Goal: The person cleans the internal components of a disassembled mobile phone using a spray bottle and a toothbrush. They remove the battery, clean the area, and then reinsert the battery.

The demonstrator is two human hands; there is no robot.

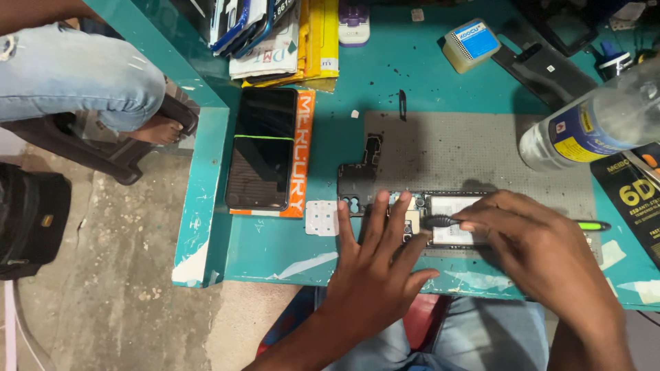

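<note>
I see a teal workbench (pixel 357 75), paint chipped along its near edge. Directly on it: a grey work mat (pixel 481 148) at centre, an orange box (pixel 302 154) to its left, a clear bottle (pixel 598 124) lying far right, a small white-and-blue box (pixel 470 44) at the far side.

I count two hands at six o'clock, left hand (pixel 371 275) and right hand (pixel 543 254), one opened phone (pixel 447 227), one screwdriver (pixel 440 222), one black-screened phone (pixel 262 148) at ten, one clear bottle (pixel 591 124) at three
</note>
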